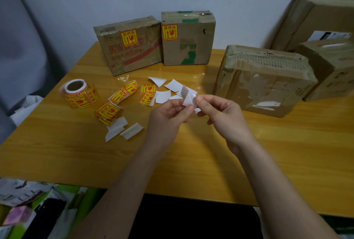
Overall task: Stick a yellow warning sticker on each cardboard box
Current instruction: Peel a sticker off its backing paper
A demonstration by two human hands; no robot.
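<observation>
Both hands meet above the table's middle, pinching one sticker piece whose white side faces me. My left hand holds it from the left and my right hand pinches its right edge. Two cardboard boxes stand at the back, a printed box and a plainer box, each with a yellow warning sticker on its front. A larger box lies to the right with no yellow sticker showing. A sticker roll lies at the left, with loose yellow stickers beside it.
White backing papers litter the wooden table, more nearer me. Two further boxes crowd the right back corner. Clutter and a green bin sit below the table's front left edge.
</observation>
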